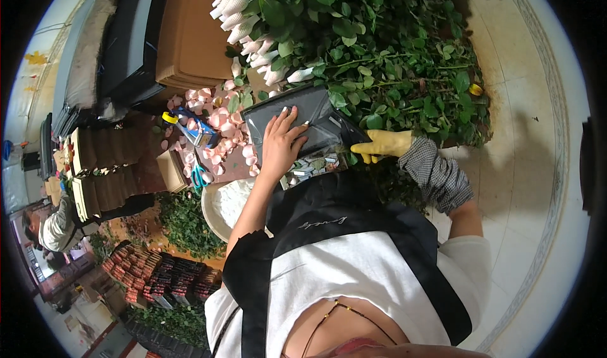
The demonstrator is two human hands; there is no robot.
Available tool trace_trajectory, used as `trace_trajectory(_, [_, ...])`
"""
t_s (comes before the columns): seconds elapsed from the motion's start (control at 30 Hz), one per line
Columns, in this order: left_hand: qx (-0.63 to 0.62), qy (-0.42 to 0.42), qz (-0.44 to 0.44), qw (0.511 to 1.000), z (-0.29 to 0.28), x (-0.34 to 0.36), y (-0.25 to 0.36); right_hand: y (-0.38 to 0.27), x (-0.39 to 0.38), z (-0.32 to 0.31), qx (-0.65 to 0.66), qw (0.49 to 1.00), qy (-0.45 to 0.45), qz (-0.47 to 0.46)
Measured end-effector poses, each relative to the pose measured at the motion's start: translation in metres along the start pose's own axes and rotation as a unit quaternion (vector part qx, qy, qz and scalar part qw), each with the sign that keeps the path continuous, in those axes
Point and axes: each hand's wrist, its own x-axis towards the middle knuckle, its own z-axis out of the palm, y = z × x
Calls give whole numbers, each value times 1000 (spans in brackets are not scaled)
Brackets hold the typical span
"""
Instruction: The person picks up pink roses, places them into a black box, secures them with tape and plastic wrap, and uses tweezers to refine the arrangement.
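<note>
My bare left hand [282, 140] lies flat, fingers spread, on a black wrapping sheet [318, 108] with a shiny, creased surface. At the sheet's right end, where it folds into a dark point, my right hand [384, 144] wears a yellow glove. Its fingers close around that folded end; their tips are partly hidden. Whatever lies inside the wrap is hidden. Just beyond it spreads a big pile of leafy green rose stems [398, 61]. White foam-net sleeves [237, 7] cover the flower heads at the pile's left end.
Loose pink petals [221, 121] litter the table around a blue box [201, 130]. Teal-handled scissors [200, 177] lie near a round tub [212, 216] of white material. Cardboard sheets [196, 29] stack at the far left. Another person [58, 225] works at the left, near bundled red-and-black packages [158, 276].
</note>
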Motion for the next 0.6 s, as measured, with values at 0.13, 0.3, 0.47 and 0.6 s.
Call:
trace_trajectory(0.13, [-9, 1, 3, 1000, 2, 3, 2, 26, 15, -21, -231, 959, -27, -159])
trace_trajectory(0.3, [13, 14, 5, 1000, 5, 2, -1, 14, 18, 22, 198, 977, 50, -53])
trace_trajectory(0.47, [-47, 45, -10, 998, -1, 3, 5, 42, 47, 35, 200, 968, 95, -118])
trace_trajectory(0.6, [-353, -40, 59, 933, -93, 16, 116, 38, -7, 6, 124, 989, 38, -72])
